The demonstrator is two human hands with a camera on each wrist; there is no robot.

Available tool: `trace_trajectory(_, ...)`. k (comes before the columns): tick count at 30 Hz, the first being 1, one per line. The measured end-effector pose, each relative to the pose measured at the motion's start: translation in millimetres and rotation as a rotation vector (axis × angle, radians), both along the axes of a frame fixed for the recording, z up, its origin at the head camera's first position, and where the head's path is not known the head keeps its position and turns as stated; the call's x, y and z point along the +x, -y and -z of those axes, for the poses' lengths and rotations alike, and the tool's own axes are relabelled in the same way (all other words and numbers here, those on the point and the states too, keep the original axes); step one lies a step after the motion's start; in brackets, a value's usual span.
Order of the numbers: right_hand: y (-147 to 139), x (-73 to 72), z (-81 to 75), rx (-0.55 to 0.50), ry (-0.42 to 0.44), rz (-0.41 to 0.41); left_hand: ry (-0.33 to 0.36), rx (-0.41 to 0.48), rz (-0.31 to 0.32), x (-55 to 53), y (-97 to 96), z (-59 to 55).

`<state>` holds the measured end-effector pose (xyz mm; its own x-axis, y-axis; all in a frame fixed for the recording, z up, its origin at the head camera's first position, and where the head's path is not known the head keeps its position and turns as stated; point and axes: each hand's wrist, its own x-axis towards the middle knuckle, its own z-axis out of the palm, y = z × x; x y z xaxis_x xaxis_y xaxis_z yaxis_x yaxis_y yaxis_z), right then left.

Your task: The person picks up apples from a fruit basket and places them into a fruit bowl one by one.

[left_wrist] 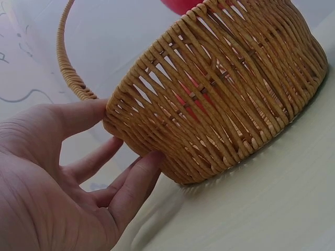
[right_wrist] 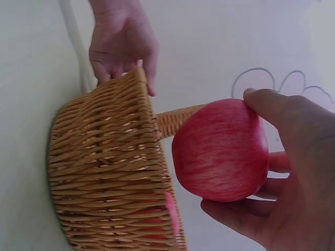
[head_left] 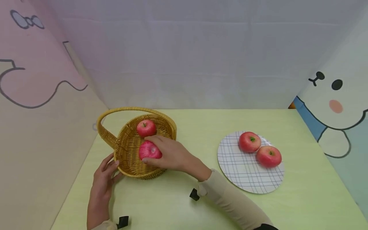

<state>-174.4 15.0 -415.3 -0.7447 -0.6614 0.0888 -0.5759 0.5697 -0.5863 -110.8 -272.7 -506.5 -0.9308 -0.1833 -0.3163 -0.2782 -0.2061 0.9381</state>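
Observation:
A brown wicker basket (head_left: 126, 171) with a tall arched handle stands on the left of the table. My left hand (head_left: 103, 180) holds its near-left side, with fingertips at the rim and against the outer wall (left_wrist: 209, 104). In my right hand (head_left: 172, 155) is a red apple (right_wrist: 222, 149), gripped between thumb and fingers. In the head view it appears within the basket's rim; in the right wrist view it is above the rim. Another red apple (head_left: 146, 128) lies inside the basket toward the back.
To the right, a round white plate (head_left: 244, 179) with a grid pattern bears two apples (head_left: 269, 156). A pale curtain (head_left: 184, 64) hangs behind the table (head_left: 161, 204), and cartoon-printed panels (head_left: 342, 95) flank both sides.

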Motion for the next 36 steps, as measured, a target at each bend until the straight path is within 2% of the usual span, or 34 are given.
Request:
trace_trajectory(9,-28,9.2,-19.9,-0.045,0.02,-0.022,-0.008,-0.012,0.003,2.9,-0.2,-4.0)
trace_trajectory(16,-55,15.0,-27.3,-0.031,0.009,-0.029,-0.001,-0.017,0.007,2.0,-0.2,-4.2)
trace_trajectory(24,-87,20.8,-31.5,-0.1,0.016,-0.019,0.0,-0.009,0.003,2.1,-0.7,-3.0)
trace_trajectory(30,-103,27.6,-28.4,-0.143,-0.034,0.045,0.002,-0.014,0.001,3.0,-0.7,-3.2)
trace_trajectory(36,-119,34.9,-22.7,-0.177,-0.069,0.179,-0.006,-0.014,0.0,3.2,-1.9,-4.3)
